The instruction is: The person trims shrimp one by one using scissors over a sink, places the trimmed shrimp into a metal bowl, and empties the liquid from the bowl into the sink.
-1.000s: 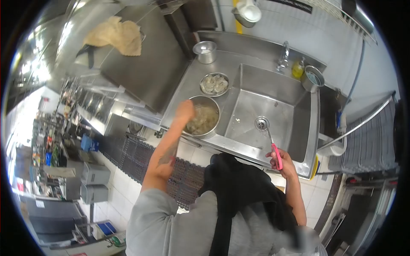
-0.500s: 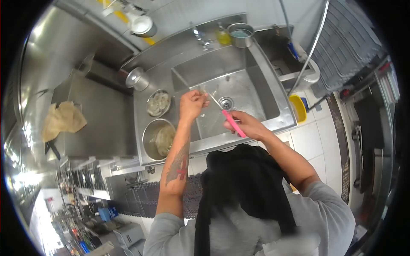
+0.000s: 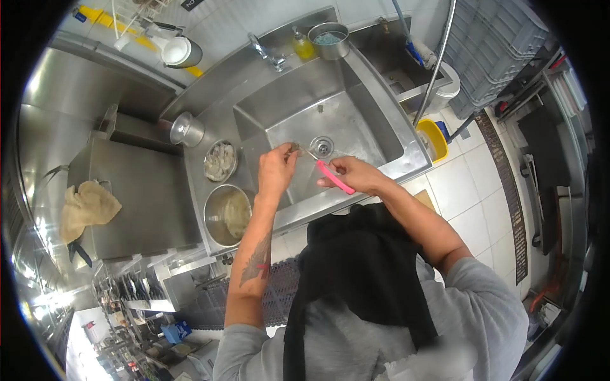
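Over the steel sink [image 3: 375, 89], my left hand [image 3: 277, 168] pinches a small greyish-brown shrimp [image 3: 295, 148]; its fine detail is too small to make out. My right hand [image 3: 357, 176] is closed round the pink handle of a small knife [image 3: 335, 177]. The knife's thin blade points up and left, its tip at the shrimp. On the counter left of the sink, a bowl [image 3: 220, 160] holds pale grey shrimp. Nearer to me stands a larger steel bowl [image 3: 215, 219] with wet, pale contents, just left of my left forearm.
Behind the sink are a faucet [image 3: 267, 52], a yellow soap bottle [image 3: 303, 46] and a steel pot [image 3: 329, 41]. A metal container [image 3: 187, 129] stands at the counter's back left. A beige cloth [image 3: 90, 209] lies at far left. On the floor at right sits a yellow bucket [image 3: 433, 141].
The view has shifted. My left hand has turned and brought the shrimp closer to the knife. The knife has tilted a little flatter, its tip now at the shrimp.
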`<action>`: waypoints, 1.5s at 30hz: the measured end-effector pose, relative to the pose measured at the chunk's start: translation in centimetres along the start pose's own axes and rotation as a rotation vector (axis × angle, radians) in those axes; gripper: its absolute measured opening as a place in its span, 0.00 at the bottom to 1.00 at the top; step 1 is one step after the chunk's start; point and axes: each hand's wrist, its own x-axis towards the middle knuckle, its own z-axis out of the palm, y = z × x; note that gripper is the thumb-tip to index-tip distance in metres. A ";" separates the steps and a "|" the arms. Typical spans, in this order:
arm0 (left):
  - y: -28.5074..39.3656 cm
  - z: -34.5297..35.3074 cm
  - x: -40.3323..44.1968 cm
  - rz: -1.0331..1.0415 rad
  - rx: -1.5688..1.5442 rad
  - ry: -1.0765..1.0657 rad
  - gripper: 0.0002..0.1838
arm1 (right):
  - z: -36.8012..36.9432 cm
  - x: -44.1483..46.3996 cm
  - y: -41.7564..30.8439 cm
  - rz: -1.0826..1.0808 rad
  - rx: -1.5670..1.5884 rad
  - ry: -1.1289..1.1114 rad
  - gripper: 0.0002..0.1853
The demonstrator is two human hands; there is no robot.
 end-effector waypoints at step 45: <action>-3.2 2.7 -1.5 0.108 0.192 0.141 0.09 | 2.1 -0.2 3.3 0.181 0.257 -0.017 0.30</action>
